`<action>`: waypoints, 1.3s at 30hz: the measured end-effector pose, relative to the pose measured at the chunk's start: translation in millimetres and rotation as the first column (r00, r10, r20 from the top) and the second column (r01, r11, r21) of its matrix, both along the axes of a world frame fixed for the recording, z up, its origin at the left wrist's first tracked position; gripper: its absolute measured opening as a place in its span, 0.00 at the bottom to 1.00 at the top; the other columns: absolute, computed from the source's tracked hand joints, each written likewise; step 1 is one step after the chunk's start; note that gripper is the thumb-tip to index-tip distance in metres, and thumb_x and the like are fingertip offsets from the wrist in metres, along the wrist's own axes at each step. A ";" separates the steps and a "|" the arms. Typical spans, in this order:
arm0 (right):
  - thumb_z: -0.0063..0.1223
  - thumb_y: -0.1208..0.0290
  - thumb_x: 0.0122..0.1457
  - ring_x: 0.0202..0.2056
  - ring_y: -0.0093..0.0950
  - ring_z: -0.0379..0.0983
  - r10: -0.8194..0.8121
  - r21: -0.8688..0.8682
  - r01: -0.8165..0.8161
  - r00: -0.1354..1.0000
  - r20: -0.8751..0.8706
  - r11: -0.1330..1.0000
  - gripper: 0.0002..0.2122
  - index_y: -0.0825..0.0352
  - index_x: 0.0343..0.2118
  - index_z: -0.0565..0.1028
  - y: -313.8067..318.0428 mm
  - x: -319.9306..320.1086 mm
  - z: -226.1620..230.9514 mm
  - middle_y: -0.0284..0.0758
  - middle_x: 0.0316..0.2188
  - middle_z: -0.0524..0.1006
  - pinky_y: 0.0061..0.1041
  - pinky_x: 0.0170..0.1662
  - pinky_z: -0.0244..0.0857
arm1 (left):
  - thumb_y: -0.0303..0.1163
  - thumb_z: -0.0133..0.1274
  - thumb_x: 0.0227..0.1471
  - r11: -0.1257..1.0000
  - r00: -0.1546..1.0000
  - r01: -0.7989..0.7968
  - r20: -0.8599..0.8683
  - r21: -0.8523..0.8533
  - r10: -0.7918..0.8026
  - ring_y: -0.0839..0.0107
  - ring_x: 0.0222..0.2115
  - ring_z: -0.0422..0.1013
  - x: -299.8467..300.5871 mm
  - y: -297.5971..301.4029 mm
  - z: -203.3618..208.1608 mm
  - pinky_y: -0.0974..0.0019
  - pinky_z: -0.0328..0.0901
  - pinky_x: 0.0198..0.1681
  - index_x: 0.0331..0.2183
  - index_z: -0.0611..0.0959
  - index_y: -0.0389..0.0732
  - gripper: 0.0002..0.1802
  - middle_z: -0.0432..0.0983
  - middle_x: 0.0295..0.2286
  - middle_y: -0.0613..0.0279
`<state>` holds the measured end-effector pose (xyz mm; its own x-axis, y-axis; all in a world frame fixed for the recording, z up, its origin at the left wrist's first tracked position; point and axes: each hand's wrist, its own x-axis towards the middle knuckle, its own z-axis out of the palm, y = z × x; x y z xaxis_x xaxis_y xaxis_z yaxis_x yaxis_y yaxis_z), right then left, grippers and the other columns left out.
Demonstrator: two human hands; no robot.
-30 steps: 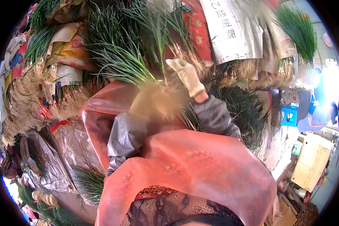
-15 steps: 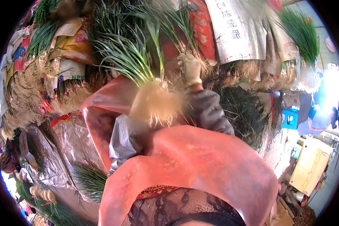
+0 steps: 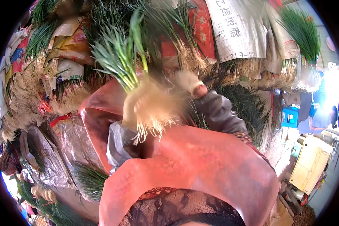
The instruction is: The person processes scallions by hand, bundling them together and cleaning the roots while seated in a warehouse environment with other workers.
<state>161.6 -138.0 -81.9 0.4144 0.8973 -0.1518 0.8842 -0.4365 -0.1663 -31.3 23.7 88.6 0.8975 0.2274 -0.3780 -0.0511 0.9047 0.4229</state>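
Observation:
In my left hand (image 3: 130,107), which wears a pale glove, is a bunch of green onions (image 3: 128,81). Its green leaves point up and away, and its stringy pale roots (image 3: 150,126) hang toward me. My right hand (image 3: 188,83), gloved too, is just right of the bunch and smeared by motion. Whether its fingers hold a stalk cannot be made out. Beyond it, more green onions (image 3: 188,52) lie roots toward me on red and white sacking.
Rows of rooted green onions (image 3: 26,88) run along the left, partly under sacks (image 3: 69,49). A white printed sack (image 3: 237,30) covers more at the back right. An orange apron (image 3: 199,158) spreads over my lap. At right are a blue stool (image 3: 290,117) and a cream-coloured box (image 3: 310,164).
My right hand has come down from the pile toward me and the bunch. The bunch in my left hand has shifted slightly left and lower.

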 end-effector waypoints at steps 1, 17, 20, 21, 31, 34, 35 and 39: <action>0.56 0.63 0.50 0.29 0.40 0.77 -0.002 -0.396 -0.128 0.950 -0.312 0.909 0.13 0.67 0.33 0.79 -6.1 -9.8 22.7 0.40 0.27 0.80 0.36 0.34 0.71 | 0.39 0.51 0.52 0.999 1.000 -0.008 0.025 -0.031 0.008 0.72 0.25 0.65 -1.0 3.0 -5.6 0.69 0.65 0.30 0.40 0.70 0.40 0.17 0.66 0.25 0.66; 0.58 0.60 0.52 0.27 0.29 0.73 -0.204 0.403 0.612 0.687 -0.698 0.680 0.12 0.65 0.27 0.78 48.4 41.7 80.1 0.36 0.23 0.77 0.27 0.33 0.64 | 0.33 0.53 0.51 0.984 0.985 0.154 0.088 -0.093 -0.146 0.65 0.39 0.71 25.6 3.0 -50.4 0.63 0.65 0.49 0.47 0.73 0.26 0.25 0.76 0.27 0.57; 0.59 0.57 0.51 0.30 0.30 0.72 -0.437 0.496 0.401 0.898 -0.048 0.770 0.13 0.64 0.29 0.79 67.9 23.2 99.4 0.35 0.25 0.78 0.31 0.36 0.63 | 0.33 0.55 0.50 0.986 0.989 0.148 0.021 -0.078 -0.147 0.64 0.36 0.74 21.2 -0.4 -59.3 0.60 0.67 0.47 0.42 0.77 0.31 0.19 0.77 0.28 0.57; 0.58 0.54 0.50 0.32 0.33 0.73 -0.452 0.465 0.299 0.853 0.260 0.833 0.16 0.64 0.30 0.80 74.0 21.8 100.4 0.36 0.26 0.79 0.35 0.38 0.63 | 0.34 0.55 0.50 0.939 0.968 0.237 0.143 -0.248 -0.206 0.62 0.36 0.74 21.0 1.2 -45.2 0.58 0.68 0.47 0.40 0.78 0.34 0.16 0.77 0.29 0.56; 0.59 0.61 0.55 0.32 0.20 0.73 0.051 0.250 0.651 0.308 -0.950 0.716 0.14 0.68 0.33 0.79 53.6 18.0 123.0 0.32 0.32 0.78 0.19 0.37 0.65 | 0.34 0.50 0.54 0.948 0.982 0.188 0.038 -0.258 -0.184 0.65 0.39 0.71 13.2 0.0 -15.2 0.61 0.65 0.48 0.37 0.78 0.31 0.15 0.76 0.33 0.56; 0.53 0.62 0.59 0.39 0.30 0.75 0.216 0.522 0.158 0.783 -0.583 0.838 0.15 0.70 0.40 0.77 45.3 -19.1 104.0 0.39 0.36 0.79 0.24 0.44 0.67 | 0.33 0.51 0.54 0.957 0.978 0.122 -0.131 -0.264 -0.161 0.74 0.29 0.71 20.2 -1.2 -11.8 0.73 0.67 0.39 0.40 0.77 0.30 0.16 0.76 0.27 0.60; 0.49 0.62 0.62 0.41 0.29 0.75 0.240 0.514 0.080 0.815 -0.527 0.854 0.15 0.71 0.41 0.76 39.7 -15.9 99.4 0.38 0.37 0.79 0.25 0.47 0.67 | 0.34 0.51 0.54 0.979 0.965 0.103 -0.222 -0.174 -0.141 0.76 0.25 0.71 23.2 -4.7 -0.1 0.76 0.68 0.34 0.42 0.76 0.29 0.19 0.75 0.25 0.61; 0.49 0.59 0.62 0.52 0.21 0.65 0.213 0.214 0.166 0.022 -0.977 0.963 0.27 0.64 0.61 0.58 43.9 -11.1 133.0 0.33 0.50 0.72 0.22 0.55 0.60 | 0.36 0.53 0.53 0.952 0.994 0.111 0.054 -0.284 -0.100 0.71 0.32 0.71 10.1 -7.0 -4.3 0.68 0.68 0.39 0.45 0.75 0.31 0.22 0.75 0.30 0.60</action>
